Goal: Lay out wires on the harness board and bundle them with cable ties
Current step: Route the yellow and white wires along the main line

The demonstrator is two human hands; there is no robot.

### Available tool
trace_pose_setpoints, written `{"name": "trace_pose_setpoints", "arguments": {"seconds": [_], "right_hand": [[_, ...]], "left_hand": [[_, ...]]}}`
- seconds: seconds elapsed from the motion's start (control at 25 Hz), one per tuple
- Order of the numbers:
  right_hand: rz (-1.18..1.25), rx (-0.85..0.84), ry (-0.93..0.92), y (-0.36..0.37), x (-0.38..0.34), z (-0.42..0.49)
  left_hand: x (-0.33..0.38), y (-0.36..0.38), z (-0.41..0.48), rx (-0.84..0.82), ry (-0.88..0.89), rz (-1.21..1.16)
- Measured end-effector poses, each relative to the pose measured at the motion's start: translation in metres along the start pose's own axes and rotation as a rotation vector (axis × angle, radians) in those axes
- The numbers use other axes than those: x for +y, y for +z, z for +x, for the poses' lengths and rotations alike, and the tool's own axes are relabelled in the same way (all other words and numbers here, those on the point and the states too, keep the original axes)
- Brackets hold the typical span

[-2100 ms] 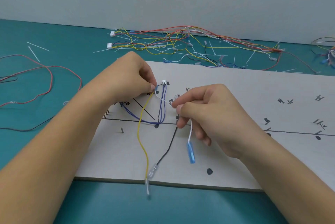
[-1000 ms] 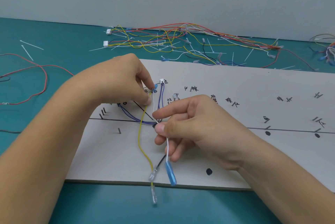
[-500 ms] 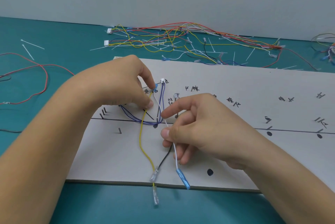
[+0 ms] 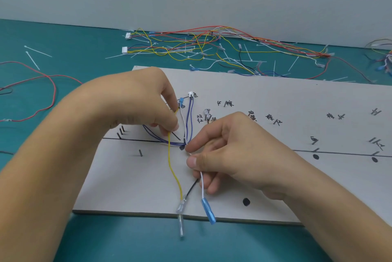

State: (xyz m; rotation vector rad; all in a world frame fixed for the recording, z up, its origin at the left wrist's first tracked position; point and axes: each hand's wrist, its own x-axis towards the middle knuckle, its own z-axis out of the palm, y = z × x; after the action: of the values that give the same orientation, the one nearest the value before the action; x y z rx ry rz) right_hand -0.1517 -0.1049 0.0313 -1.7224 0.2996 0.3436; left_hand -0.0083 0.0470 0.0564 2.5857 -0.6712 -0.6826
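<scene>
A pale harness board (image 4: pixel 265 96) with black lines, dots and pins lies on the teal table. My left hand (image 4: pixel 148 100) pinches a yellow wire (image 4: pixel 172 170) near a blue terminal (image 4: pixel 181 100) at the board's upper left. My right hand (image 4: pixel 229 151) pinches a white wire (image 4: pixel 203 185) between thumb and forefinger; its blue terminal (image 4: pixel 209 210) hangs over the board's front edge. Two purple wires (image 4: pixel 191 121) run down from a white connector (image 4: pixel 190 94) to a black dot. A black wire (image 4: pixel 192 187) comes out under my right hand.
A tangle of loose coloured wires (image 4: pixel 212 47) with white cable ties (image 4: pixel 38 51) lies behind the board. A red wire (image 4: pixel 53 85) loops on the table at left. Several short pins (image 4: pixel 140 153) stand up from the board's left part.
My right hand has slid down the white wire, from the board's upper labels toward the black dot. The blue terminal now hangs over the front edge. My left hand kept its place.
</scene>
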Motion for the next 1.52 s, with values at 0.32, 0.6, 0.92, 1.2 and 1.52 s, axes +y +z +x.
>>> {"name": "trace_pose_setpoints", "arguments": {"seconds": [0.32,0.6,0.92,1.2,1.52], "right_hand": [[0.034,-0.006,0.012,0.003,0.0,-0.001],[-0.2,0.025,0.018,0.004,0.001,-0.001],[-0.329,0.046,0.007,0.005,0.002,-0.001],[-0.187,0.01,0.01,0.005,0.001,-0.002],[0.109,-0.036,0.053,0.007,-0.001,-0.001]], "left_hand": [[-0.003,0.003,0.005,-0.076,0.016,-0.192],[-0.006,0.002,0.005,-0.164,0.052,-0.034],[-0.011,-0.004,0.002,-0.273,0.164,-0.073],[-0.018,-0.013,0.004,-0.353,0.256,-0.329],[-0.008,0.002,0.005,-0.35,0.208,-0.296]]}}
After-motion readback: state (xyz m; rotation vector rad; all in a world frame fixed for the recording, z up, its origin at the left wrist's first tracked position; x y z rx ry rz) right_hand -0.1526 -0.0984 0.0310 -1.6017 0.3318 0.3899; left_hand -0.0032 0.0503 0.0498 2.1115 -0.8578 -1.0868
